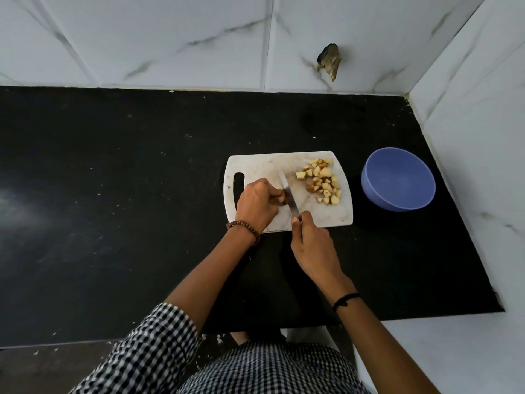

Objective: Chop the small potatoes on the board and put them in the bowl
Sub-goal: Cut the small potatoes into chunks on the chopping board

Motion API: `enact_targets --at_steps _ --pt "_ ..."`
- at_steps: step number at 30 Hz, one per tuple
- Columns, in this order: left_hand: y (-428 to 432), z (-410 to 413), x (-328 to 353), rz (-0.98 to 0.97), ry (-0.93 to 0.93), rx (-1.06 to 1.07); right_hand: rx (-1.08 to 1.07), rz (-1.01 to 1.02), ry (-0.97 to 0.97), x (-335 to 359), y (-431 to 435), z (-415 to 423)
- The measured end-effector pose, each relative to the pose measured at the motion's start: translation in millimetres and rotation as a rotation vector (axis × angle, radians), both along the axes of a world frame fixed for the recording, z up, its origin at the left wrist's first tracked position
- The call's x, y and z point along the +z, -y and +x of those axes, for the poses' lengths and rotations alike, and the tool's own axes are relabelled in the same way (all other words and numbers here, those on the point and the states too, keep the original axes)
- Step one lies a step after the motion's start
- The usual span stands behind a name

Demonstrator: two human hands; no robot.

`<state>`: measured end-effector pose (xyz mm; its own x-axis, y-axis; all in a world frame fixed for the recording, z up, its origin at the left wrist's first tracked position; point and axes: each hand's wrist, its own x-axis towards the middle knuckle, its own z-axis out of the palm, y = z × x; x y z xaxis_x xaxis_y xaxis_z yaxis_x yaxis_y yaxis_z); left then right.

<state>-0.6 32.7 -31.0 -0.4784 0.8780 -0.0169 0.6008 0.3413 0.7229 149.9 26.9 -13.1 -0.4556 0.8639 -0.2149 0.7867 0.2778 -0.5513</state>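
A view from above onto a black counter (113, 194) set against pale marble-look wall tiles. A white cutting board (264, 166) lies on it, its handle slot at 9 o'clock.

The left hand (255, 204), with a bead bracelet at the wrist, sits at about 7 o'clock on the board. Its fingers are curled down, pinching a small brown-skinned potato (281, 199) against the board. The right hand (311, 245), at 6 o'clock just off the board's near edge, is wrapped round the handle of a knife (288, 194). The blade runs toward 11 o'clock and rests just beside the left fingertips, on the potato.

A pile of chopped potato pieces (322, 180) lies on the board at 2 o'clock, apart from the blade. A blue bowl (377, 194) stands off the board at 3 o'clock and looks empty.

The step in hand appears to be cutting one of the last potatoes. To do it well, the left fingertips should stay tucked back from the edge, the potato should be held firmly so it cannot roll, and the blade should come straight down. The pieces should match those in the pile. After that, everything needs moving to the bowl.
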Motion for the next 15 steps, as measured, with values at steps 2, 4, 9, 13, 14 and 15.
enact_targets --at_steps 2,4,9,13,14,15 --pt "-0.7 0.6 0.6 -0.005 0.004 0.0 0.023 0.025 0.05 0.2 2.4 -0.3" --pt "-1.3 1.0 1.2 0.0 0.006 0.001 0.035 0.017 0.09 0.9 3.7 -1.5" --pt "-4.0 -2.0 -0.5 0.012 -0.017 -0.034 0.027 -0.005 0.203 1.8 6.3 -9.9" --pt "-5.3 -3.9 -5.0 0.002 -0.045 -0.053 0.033 -0.011 0.251 4.3 1.1 -19.1" --pt "-5.6 -3.8 -6.6 -0.001 -0.046 -0.043 0.04 -0.011 0.251 4.6 -2.9 -22.6" --pt "-5.6 -3.4 -7.8 -0.001 -0.049 -0.033 0.045 -0.011 0.247 5.4 -7.1 -26.8"
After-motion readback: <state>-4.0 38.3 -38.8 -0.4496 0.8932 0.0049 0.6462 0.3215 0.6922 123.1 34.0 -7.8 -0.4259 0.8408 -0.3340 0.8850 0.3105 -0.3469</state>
